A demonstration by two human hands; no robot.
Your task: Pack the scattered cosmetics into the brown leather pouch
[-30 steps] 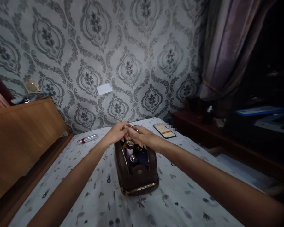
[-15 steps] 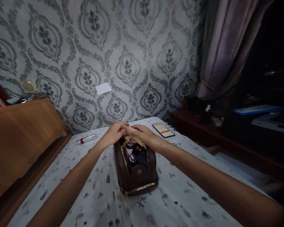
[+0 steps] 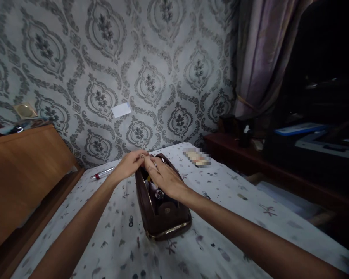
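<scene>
A brown cosmetic bag (image 3: 166,221) with a gold zipper lies on the patterned sheet, its top gaping. Inside, a silver-capped item (image 3: 159,195) and a bit of something yellow show; the rest is dark or covered. My left hand (image 3: 130,163) is at the far left rim, fingers curled closed on the bag's edge. Across the opening reaches my right hand (image 3: 164,176), its fingers drawn together and meeting my left fingertips; what is between them is hidden. A clear tube with a red band (image 3: 102,173) lies left of the bag.
A phone (image 3: 196,157), partly pixelated, lies right of the bag. The patterned sheet (image 3: 116,240) reaches the papered wall. A wooden headboard-like panel (image 3: 31,166) stands left. On the right are a dark red ledge (image 3: 221,145) with a small bottle (image 3: 245,135) and a curtain (image 3: 258,58).
My right hand has shifted left over the bag's opening and now covers more of its contents. The left hand stays by the far rim. The view has turned slightly right.
</scene>
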